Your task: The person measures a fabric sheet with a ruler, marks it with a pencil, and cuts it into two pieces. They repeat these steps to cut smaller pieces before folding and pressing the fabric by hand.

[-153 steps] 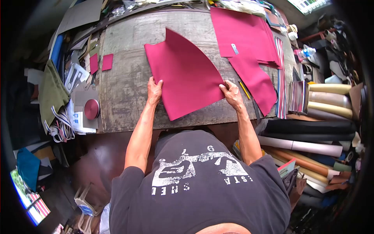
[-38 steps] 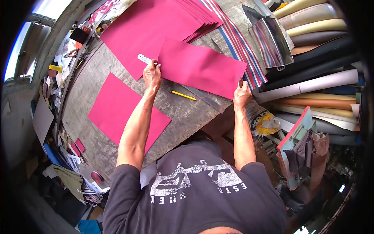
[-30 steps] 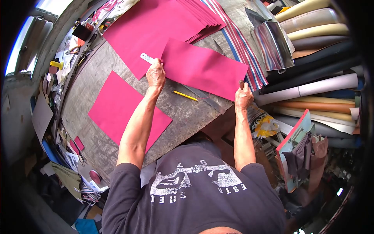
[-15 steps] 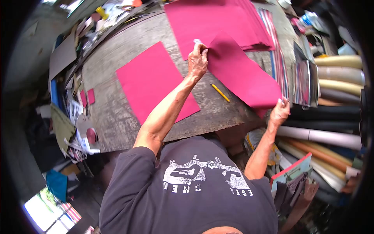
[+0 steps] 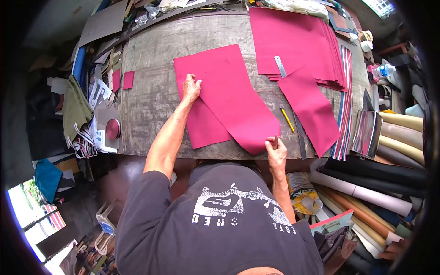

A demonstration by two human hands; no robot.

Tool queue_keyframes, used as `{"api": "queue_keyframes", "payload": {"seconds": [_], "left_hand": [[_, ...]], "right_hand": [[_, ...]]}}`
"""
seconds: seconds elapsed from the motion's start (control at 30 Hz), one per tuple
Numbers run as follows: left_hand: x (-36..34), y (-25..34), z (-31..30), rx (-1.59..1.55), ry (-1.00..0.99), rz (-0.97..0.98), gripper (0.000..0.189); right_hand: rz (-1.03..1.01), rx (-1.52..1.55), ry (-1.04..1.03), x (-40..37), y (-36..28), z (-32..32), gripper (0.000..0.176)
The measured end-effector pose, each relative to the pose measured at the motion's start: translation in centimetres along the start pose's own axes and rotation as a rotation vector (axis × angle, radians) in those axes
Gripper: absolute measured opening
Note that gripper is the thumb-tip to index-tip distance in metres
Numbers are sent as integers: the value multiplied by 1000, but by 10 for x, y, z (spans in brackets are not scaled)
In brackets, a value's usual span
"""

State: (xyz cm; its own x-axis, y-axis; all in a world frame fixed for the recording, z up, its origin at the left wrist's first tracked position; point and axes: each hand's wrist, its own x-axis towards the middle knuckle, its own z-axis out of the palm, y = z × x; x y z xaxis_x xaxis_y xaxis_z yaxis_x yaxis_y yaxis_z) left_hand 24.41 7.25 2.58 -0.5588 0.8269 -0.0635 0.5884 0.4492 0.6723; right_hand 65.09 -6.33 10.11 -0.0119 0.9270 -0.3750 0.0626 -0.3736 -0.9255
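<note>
A dark pink sheet [image 5: 238, 96] lies partly over a second pink sheet [image 5: 207, 123] on the worktable, its near right end curling up. My left hand [image 5: 190, 88] is closed on the upper sheet's left side, fingertips pressed together over both layers. At the curled corner, my right hand [image 5: 276, 155] pinches the same sheet between thumb and fingers; a small dark brown bit shows at its fingertips, too small to name. To the right rest a narrower pink piece [image 5: 310, 110], a yellow pen-like tool [image 5: 287, 119] and a dark strip [image 5: 300, 140].
A pile of pink sheets [image 5: 298, 43] sits at the back right, with a short metal ruler [image 5: 280, 66] by its near corner. Striped webbing [image 5: 344, 101] runs alongside. Rolls of material [image 5: 366, 195] crowd the right; a pink tape roll [image 5: 112, 129] lies at the left edge.
Both hands have carried the sheet leftward from beside the pile onto the other sheet. The narrower piece and the ruler now show more fully. The head view has shifted.
</note>
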Motion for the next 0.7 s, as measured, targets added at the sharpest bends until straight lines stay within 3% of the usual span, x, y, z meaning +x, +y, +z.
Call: {"api": "queue_keyframes", "payload": {"seconds": [0.13,0.33,0.4,0.43,0.53,0.6,0.7], "left_hand": [[-1,-4,-4,28,-96,19,43],[21,-22,4,-21,-231,236,36],[22,-9,-1,-165,-255,253,31],[23,-6,-4,-126,-202,361,29],[13,8,-37,-259,-179,354,25],[3,4,-76,-311,-134,265,23],[-17,-21,-145,-331,-21,114,21]], "right_hand": [[85,-73,125,-21,7,25,13],[-79,-456,366,-17,12,35,22],[-178,-533,440,-15,7,43,25],[-191,-579,410,-17,-7,45,21],[-293,-567,364,-2,-21,31,15],[-380,-566,314,26,-36,22,15],[-522,-584,33,76,-83,43,13]]}}
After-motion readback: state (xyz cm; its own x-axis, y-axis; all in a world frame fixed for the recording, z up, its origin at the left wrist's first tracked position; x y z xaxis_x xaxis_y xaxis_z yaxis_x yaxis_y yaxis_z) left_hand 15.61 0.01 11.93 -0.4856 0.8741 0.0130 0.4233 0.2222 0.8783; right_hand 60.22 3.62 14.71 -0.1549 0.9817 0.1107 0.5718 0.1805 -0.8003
